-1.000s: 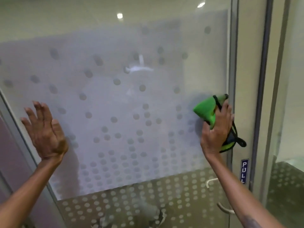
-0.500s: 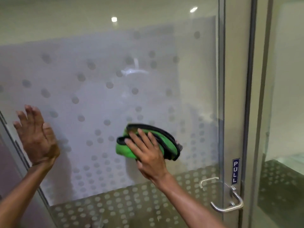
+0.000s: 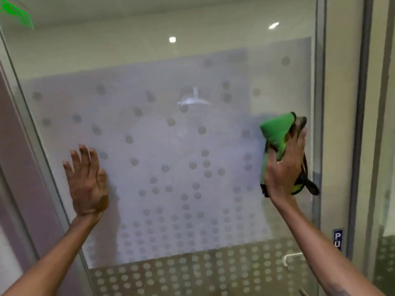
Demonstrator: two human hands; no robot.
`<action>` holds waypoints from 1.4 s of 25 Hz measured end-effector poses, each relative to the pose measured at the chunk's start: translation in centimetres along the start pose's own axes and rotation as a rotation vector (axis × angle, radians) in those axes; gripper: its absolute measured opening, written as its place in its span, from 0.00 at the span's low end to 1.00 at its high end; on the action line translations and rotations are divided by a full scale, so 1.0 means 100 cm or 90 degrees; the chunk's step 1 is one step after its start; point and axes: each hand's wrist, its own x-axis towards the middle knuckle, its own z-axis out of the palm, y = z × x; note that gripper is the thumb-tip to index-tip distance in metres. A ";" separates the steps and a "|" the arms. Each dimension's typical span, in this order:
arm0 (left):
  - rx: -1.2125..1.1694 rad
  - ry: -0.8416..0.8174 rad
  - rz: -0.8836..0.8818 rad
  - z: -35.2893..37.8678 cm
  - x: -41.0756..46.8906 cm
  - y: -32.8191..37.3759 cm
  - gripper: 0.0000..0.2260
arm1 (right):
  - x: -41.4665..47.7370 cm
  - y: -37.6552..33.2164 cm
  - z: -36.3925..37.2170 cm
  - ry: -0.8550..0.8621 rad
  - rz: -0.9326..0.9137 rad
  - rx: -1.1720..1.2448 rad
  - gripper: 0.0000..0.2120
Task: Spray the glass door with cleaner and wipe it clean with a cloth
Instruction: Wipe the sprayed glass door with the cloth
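Head view: the right hand (image 3: pixel 284 167) grips the green cloth (image 3: pixel 275 131) and presses it on the glass door (image 3: pixel 171 146), near its right edge. The left hand (image 3: pixel 87 180) lies flat on the glass, fingers straight. Neither hand sprays, so spraying seems done. Wiping is under way, with more glass likely left.

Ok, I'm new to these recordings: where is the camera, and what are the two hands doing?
No machine here: a person wears one wide-angle camera on the head, so you look out over their own arms. Ahead is a frosted, dotted glass door. The left hand rests flat, fingers spread, on the glass. The right hand grips a bunched green cloth against the glass near its right edge. Lower right are part of a PULL sign and a metal handle.
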 end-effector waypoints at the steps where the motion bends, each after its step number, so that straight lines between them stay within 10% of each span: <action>1: -0.001 -0.002 -0.008 -0.002 0.001 0.003 0.24 | 0.012 -0.018 0.014 0.035 0.027 0.021 0.32; 5: 0.003 -0.017 -0.061 -0.006 0.006 0.010 0.25 | 0.037 -0.100 0.069 0.063 -0.029 0.021 0.29; 13: -0.001 -0.005 -0.109 -0.011 0.008 0.028 0.25 | -0.083 -0.096 0.048 -0.321 -0.447 -0.116 0.41; 19: 0.008 0.016 -0.098 -0.008 0.008 0.025 0.25 | -0.073 0.028 -0.027 -0.142 -0.282 -0.232 0.47; 26: 0.019 0.018 -0.090 -0.004 0.005 0.021 0.26 | 0.076 -0.025 0.014 0.029 -0.003 -0.021 0.33; 35: 0.027 0.005 -0.093 -0.004 0.007 0.021 0.26 | 0.028 -0.132 0.073 -0.252 -0.412 -0.044 0.36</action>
